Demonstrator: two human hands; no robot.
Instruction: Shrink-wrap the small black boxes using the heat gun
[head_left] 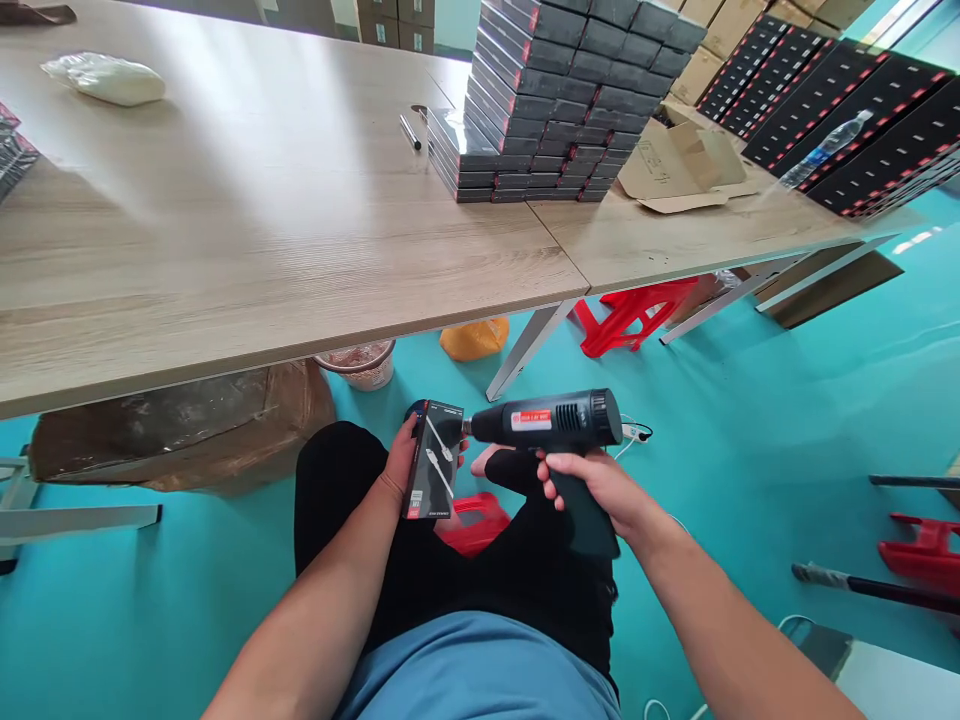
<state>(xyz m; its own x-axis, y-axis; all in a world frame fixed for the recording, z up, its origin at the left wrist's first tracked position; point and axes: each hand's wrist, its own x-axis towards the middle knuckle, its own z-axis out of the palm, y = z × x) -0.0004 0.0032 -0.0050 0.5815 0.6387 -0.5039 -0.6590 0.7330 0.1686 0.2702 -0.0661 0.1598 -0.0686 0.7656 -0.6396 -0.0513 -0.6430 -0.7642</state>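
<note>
Above my lap, my left hand (402, 456) grips a small black box (435, 462) by its sides, the face with a printed picture of white cables turned up. A black heat gun (555, 420) with a red label lies level in front of me, its handle wrapped by my right hand (585, 482). The nozzle points left and is at the box's right edge; whether they touch I cannot tell. On the table, a large stepped stack of similar black boxes (555, 110) stands near the front edge.
The wooden table (225, 230) spans the view ahead. On it are a plastic-wrapped bundle (112, 80), a pen (410, 132), an opened carton (675, 165) and more black boxes (840, 110). Below are a brown carton (180, 430), a bin (364, 367) and a red stool (637, 312).
</note>
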